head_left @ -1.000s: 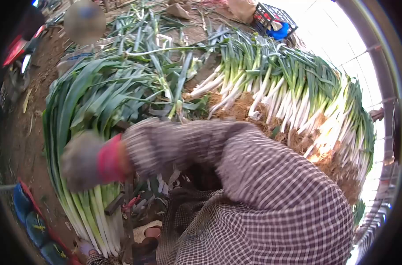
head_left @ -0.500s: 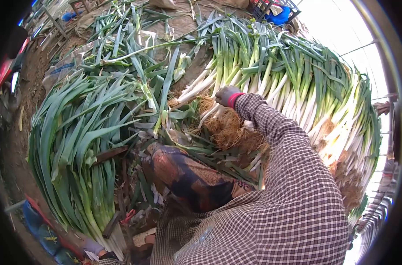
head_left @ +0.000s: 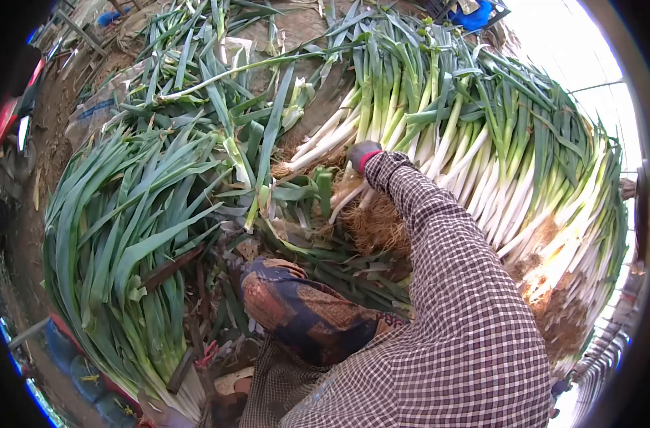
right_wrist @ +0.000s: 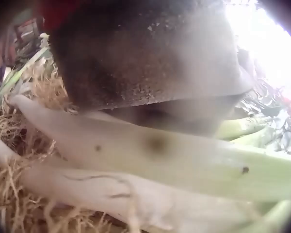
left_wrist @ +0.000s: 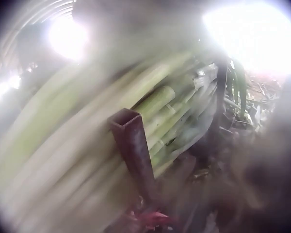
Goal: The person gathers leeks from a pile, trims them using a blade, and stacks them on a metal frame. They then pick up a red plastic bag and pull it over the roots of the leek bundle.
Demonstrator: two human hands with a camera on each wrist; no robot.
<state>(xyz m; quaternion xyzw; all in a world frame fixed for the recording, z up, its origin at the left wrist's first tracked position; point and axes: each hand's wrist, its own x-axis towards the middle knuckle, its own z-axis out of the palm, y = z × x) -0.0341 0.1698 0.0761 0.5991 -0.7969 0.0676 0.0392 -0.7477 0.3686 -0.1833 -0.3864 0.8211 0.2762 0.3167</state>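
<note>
My right hand [head_left: 361, 153], in a grey glove with a red cuff, reaches out on a checked sleeve to the root end of a big heap of leeks [head_left: 482, 157]. In the right wrist view the glove [right_wrist: 150, 63] lies over a white leek stalk [right_wrist: 150, 150], its fingers curled round the far side. Straw-coloured roots [head_left: 375, 225] hang below the hand. My left hand does not show in the head view. The left wrist view is blurred, with only a grey-brown smear at its lower right.
A trimmed stack of leeks [head_left: 118, 235] lies at my left, held by a rusty square metal post [left_wrist: 133, 150]. My knee in patterned trousers [head_left: 296, 307] sits between both piles. Loose green leaves [head_left: 218, 64] cover the ground behind. A blue object [head_left: 482, 11] is at the far top.
My right hand left the stack on my left, swung across to the right heap, and now sits slightly higher on the white stalks than half a second ago.
</note>
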